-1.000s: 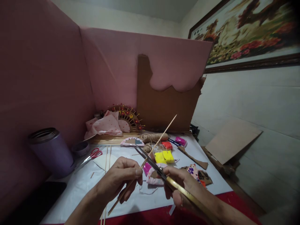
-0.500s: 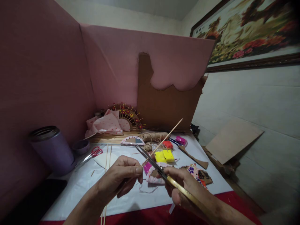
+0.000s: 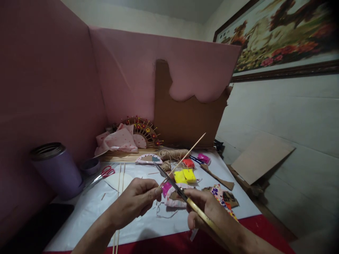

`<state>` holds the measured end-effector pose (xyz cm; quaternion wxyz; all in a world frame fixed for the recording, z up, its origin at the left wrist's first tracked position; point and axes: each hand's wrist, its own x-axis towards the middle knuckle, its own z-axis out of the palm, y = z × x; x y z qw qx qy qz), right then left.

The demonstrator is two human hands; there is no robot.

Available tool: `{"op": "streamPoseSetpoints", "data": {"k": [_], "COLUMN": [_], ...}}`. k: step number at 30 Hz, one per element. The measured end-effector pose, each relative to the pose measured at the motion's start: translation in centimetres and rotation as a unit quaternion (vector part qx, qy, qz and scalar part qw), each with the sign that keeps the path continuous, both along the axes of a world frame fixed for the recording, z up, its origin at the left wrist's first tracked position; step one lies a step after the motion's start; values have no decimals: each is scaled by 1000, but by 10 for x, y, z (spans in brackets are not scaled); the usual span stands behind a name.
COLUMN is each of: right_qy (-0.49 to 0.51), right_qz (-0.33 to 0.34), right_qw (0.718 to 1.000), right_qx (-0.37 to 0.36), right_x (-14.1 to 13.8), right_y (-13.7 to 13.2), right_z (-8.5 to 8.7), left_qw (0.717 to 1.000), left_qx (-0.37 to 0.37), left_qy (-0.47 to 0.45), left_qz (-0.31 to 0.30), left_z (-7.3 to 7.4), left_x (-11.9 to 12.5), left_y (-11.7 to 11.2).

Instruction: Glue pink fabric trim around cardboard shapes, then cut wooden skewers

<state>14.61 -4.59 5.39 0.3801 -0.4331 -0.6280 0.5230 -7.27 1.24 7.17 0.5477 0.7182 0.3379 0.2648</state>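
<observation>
My left hand (image 3: 137, 201) pinches a thin bamboo skewer (image 3: 189, 152) near its lower end; the stick slants up and to the right over the table. My right hand (image 3: 209, 215) grips a pair of gold-handled scissors (image 3: 182, 195), their dark blades crossing the skewer just beside my left fingertips. Both hands hover above a white sheet (image 3: 148, 225) on the table. Just beyond the hands lie a pink-and-white cloth piece (image 3: 173, 201) and small yellow clay packets (image 3: 185, 175).
A purple tumbler (image 3: 57, 169) stands at the left with red-handled scissors (image 3: 104, 174) beside it. Twine (image 3: 173, 154), loose skewers (image 3: 120, 176), a decorated half-round fan (image 3: 143, 132), pink cloth (image 3: 118, 141) and cardboard scraps (image 3: 218, 180) lie about. Pink cardboard walls (image 3: 132, 77) enclose the back and left.
The skewer has slid through my left fingers so that less of it sticks out below the hand, and it tilted slightly flatter. The scissors stay across it.
</observation>
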Motion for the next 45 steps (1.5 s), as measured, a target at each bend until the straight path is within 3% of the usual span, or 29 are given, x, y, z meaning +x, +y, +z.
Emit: {"op": "streamPoseSetpoints", "data": {"k": [3, 6, 9, 12, 16, 26, 28, 31, 34, 38, 40, 41, 43, 45], "right_qy": [-1, -18, -17, -26, -60, -55, -53, -69, -80, -93, -88, -82, -71, -67], "right_qz": [-20, -37, -50, -54, -58, -60, -56, -59, -74, -83, -71, -65, -61, -65], "right_qw": [1000, 999, 998, 998, 996, 996, 997, 996, 994, 992, 994, 994, 995, 995], "right_qx": [-7, 7, 27, 26, 40, 27, 23, 13, 22, 18, 15, 20, 34, 36], "right_x": [0, -2, -6, -9, -12, -18, -18, -18, -18, -15, -13, -12, -12, -13], "right_y": [2, 3, 4, 4, 4, 3, 2, 1, -1, -1, 1, 2, 3, 2], "right_z": [0, 4, 8, 9, 7, 4, 2, 0, 0, 0, -1, 0, 1, 4], "left_qw": [984, 928, 873, 868, 899, 927, 948, 974, 961, 950, 959, 968, 979, 941], "left_qx": [153, 297, 376, 388, 334, 254, 184, -12, -197, -269, -230, -175, 13, 238], "left_qy": [80, 190, 259, 240, 169, 21, -13, -86, -131, -127, -124, -116, -67, 17], "left_qz": [44, 119, 171, 196, 228, 275, 258, 209, 144, 99, 113, 135, 193, 241], "left_z": [-1, -9, -19, -23, -22, -17, -15, -11, -7, -6, -7, -8, -11, -15], "left_x": [7, 15, 20, 22, 21, 22, 20, 17, 14, 12, 14, 15, 17, 19], "left_y": [-3, -4, -5, -5, -7, -9, -7, -2, 4, 7, 5, 4, 1, -2]}}
